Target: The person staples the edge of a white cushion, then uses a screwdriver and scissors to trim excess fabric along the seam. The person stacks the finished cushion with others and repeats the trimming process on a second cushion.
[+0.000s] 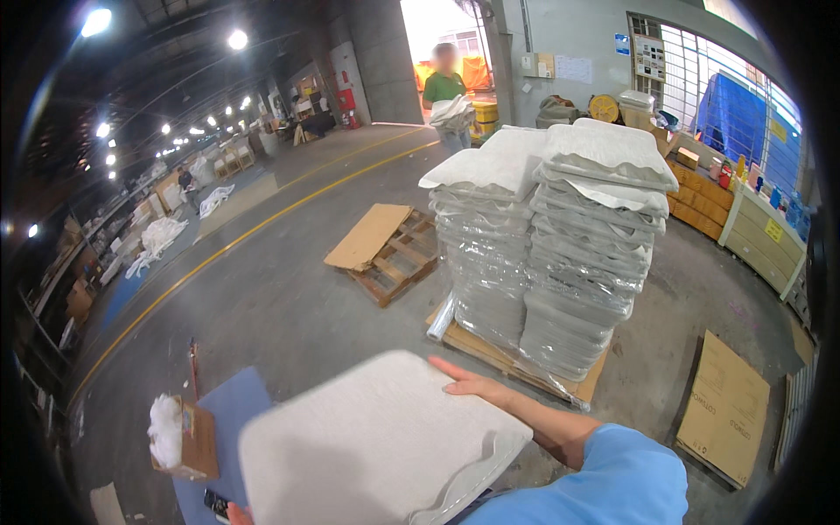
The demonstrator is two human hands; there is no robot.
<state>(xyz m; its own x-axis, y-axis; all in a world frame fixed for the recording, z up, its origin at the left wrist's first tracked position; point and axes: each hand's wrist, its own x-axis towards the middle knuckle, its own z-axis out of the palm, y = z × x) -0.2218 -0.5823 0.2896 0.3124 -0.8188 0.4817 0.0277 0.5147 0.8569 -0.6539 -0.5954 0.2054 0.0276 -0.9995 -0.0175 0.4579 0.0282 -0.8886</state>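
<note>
**Grey cushion held flat, wrapped stacks beyond**

I see a flat grey cushion (372, 437) with a wavy edge held level in front of me, low in the head view. My right hand (472, 382) lies on its far right edge, fingers stretched out flat against the fabric, thumb hidden. My left hand (236, 514) barely shows at the bottom edge under the near corner; I cannot tell how it grips.

Just past the cushion stands a pallet (490, 354) bearing two tall stacks of like cushions (547, 262), bound in clear plastic wrap. To the left sits a small cardboard box (197, 442) with white stuffing on it, beside a blue mat (229, 411). Further off lies an empty wooden pallet (398, 262) with a brown board across it. Flat cardboard sheets (724, 407) lie at right. A person in a green shirt (444, 87) carries cushions near the doorway. White and blue rectangular notices (573, 68) hang on the grey wall.
</note>
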